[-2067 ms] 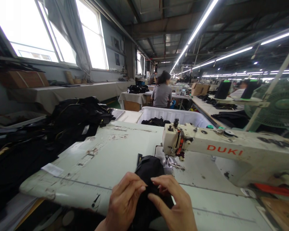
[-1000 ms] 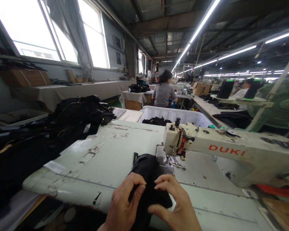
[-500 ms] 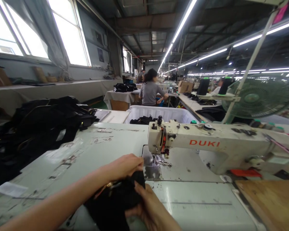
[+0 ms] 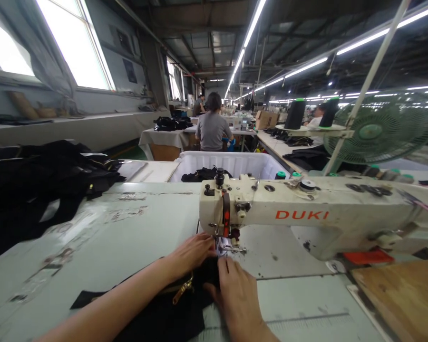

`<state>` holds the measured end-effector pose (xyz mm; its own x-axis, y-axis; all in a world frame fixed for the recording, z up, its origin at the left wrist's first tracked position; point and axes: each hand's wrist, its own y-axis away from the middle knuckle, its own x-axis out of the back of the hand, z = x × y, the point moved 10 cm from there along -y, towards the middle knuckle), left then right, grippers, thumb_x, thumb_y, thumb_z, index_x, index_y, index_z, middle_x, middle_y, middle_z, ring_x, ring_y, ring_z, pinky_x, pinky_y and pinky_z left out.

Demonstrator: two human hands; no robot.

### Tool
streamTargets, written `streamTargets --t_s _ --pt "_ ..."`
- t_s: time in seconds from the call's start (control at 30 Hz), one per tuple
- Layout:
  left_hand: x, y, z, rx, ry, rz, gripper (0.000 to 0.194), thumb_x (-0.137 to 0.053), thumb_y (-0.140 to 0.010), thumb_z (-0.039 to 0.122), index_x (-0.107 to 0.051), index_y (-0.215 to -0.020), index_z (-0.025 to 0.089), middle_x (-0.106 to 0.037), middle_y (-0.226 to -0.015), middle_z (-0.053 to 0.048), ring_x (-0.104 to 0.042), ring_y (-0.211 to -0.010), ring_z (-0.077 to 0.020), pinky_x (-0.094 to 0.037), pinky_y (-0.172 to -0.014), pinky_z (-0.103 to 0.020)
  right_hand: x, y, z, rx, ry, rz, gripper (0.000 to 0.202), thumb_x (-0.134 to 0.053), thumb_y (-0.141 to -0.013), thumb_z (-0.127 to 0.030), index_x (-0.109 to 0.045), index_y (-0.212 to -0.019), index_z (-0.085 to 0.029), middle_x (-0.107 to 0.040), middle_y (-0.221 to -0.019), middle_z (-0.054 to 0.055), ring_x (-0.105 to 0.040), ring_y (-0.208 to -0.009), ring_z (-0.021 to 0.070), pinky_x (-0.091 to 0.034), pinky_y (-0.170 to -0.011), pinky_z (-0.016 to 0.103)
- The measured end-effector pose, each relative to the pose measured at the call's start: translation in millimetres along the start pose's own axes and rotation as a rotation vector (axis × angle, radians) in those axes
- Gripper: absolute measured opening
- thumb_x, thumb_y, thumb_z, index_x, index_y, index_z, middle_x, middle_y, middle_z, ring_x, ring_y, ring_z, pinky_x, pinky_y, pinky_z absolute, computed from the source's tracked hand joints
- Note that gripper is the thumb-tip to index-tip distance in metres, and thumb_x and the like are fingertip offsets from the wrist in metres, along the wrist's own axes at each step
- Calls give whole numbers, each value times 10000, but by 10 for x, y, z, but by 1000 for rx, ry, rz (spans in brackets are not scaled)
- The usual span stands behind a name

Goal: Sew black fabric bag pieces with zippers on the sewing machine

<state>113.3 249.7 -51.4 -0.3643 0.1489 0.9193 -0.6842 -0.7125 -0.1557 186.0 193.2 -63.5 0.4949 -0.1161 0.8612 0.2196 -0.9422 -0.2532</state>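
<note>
Black fabric (image 4: 164,313) with a gold zipper pull (image 4: 183,289) lies on the pale table, its upper end at the needle area of the white sewing machine (image 4: 264,204). My left hand (image 4: 194,251) presses on the fabric just left of the presser foot, fingers closed together on it. Just below the needle plate, my right hand (image 4: 235,289) grips the fabric's right edge, thumb beneath the bent fingers. The needle tip is hidden behind the fingers and machine head.
A black garment pile (image 4: 39,190) covers the table's left side. Behind the machine stands a white bin (image 4: 235,161) with black pieces. A green fan (image 4: 374,130) and thread cones stand at the right. A wooden board (image 4: 406,294) lies lower right. A person (image 4: 214,126) sits ahead.
Both hands have brought the fabric up to the machine's needle area, and it now lies flatter on the table. The view has turned slightly right. The person ahead now faces away, arms lowered.
</note>
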Motion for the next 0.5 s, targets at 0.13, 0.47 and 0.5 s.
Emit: streamTargets --t_s 0.13,0.47,0.5 --pt "-42 5 -33 18 0 21 157 -468 -988 293 -550 -907 186 -633 -861 -32 -599 -811 -187 -489 -761 -283 112 36 -211 302 115 229 519 -941 -538 -287 -667 -959 -154 -697 -1009 81 -638 -890 290 -536 -755 400" --pt "403 211 388 29 -12 8 268 -397 -938 106 -575 -1091 234 -644 -1112 -49 -613 -1048 -217 -467 -946 -363 -22 245 -238 544 177 379 373 -734 -837 -310 -656 -1122 -83 -711 -1092 131 -610 -1023 279 -467 -901 389" --pt "438 275 544 -5 -19 21 302 -385 -933 90 -567 -1114 249 -644 -1140 -43 -604 -1083 -213 -450 -984 -370 -19 263 -250 567 179 394 308 -685 -871 -281 -659 -1114 -94 -714 -1078 127 -608 -1030 277 -454 -925 401"
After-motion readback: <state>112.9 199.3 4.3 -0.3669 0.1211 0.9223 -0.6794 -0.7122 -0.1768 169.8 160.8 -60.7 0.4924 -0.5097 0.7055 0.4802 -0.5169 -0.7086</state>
